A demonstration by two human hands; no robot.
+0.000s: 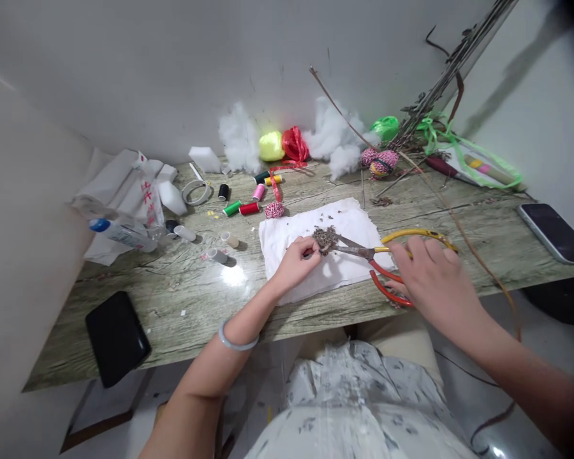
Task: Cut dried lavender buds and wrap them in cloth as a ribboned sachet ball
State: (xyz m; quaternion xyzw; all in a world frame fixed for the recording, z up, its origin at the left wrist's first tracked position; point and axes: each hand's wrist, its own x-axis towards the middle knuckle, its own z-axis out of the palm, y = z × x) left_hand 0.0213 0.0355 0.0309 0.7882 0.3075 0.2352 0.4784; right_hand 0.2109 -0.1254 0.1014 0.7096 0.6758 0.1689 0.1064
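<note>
The left hand (302, 256) is pinching the dried clump (324, 238) over the white cloth (354, 220), while the right hand (430, 274) is gripping the scissors (367, 252), blades (354, 251) parted. Those pinching fingers are sitting close to the blades, so a slipping clump could be inviting a nick.

Phone (557, 231) at far right; green spool (232, 208) beside red spool (249, 208).

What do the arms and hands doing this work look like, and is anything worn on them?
They are a person's: the left grip and right grip are plain hands without gloves. A pale, round, stone-like bangle circles the left forearm; none shows on the right forearm. No sleeve or attached cable is visible on either.
</note>
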